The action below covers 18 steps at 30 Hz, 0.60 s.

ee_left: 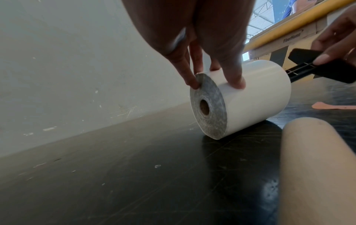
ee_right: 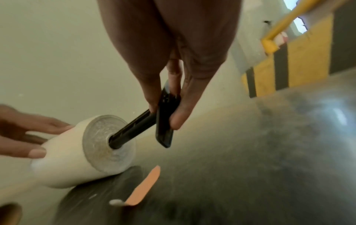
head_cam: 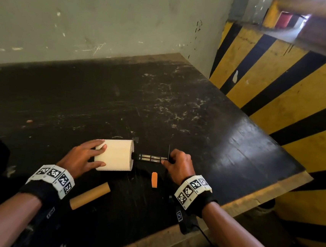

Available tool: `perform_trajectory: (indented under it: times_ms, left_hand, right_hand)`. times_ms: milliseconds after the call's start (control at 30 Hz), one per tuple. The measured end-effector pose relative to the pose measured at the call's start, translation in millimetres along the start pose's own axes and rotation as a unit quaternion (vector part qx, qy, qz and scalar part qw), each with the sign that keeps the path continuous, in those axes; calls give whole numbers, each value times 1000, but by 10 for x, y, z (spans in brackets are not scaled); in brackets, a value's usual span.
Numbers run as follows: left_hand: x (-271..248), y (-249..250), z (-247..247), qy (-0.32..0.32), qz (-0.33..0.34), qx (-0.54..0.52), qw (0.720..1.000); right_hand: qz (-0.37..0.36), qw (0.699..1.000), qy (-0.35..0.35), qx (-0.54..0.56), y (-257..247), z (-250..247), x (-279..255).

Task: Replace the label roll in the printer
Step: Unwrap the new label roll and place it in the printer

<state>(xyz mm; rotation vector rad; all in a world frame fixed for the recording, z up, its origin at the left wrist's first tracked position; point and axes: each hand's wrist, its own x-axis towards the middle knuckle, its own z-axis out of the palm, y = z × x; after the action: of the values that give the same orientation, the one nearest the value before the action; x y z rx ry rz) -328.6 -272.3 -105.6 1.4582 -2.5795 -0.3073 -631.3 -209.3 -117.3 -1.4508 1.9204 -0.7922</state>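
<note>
Item: white cylindrical label roll [head_cam: 115, 155], lying on its side on the black worktop [head_cam: 198, 116], steadied under the left hand [head_cam: 81, 158]. The right hand [head_cam: 180, 163] pinches a black plastic spindle [head_cam: 150, 158] whose tip sits in the roll's core. Step judged: threading the spindle; next, push it straight through, roll held firm.

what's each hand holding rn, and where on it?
Left hand grips the white label roll around its left end, as it lies on the table. Right hand pinches the black spindle at its flanged end; the other end sits in the roll's core.
</note>
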Motion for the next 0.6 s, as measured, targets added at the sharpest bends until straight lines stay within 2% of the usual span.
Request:
perform_trajectory:
  times_ms: [133, 233, 367, 433, 500, 600]
  left_hand:
    - [-32, 23, 18, 17, 8, -3, 1000]
    - [-55, 27, 47, 26, 0, -17, 999]
    - [-83, 48, 90, 48, -18, -18, 999]
    - [-98, 73, 107, 57, -27, -23, 998]
    - [-110, 91, 135, 64, -31, -35, 997]
    - [-131, 79, 180, 73, -51, -77, 993]
  right_hand:
    - [-52, 997, 23, -43, -135, -20, 109]
    - [-40, 998, 13, -42, -161, -16, 251]
    - [-14, 997, -70, -35, -132, 53, 385]
    - [-9, 996, -84, -25, -161, 132, 447]
    - [-21, 994, -103, -33, -227, 212, 506]
    - [-67, 982, -172, -43, -378, 360, 566]
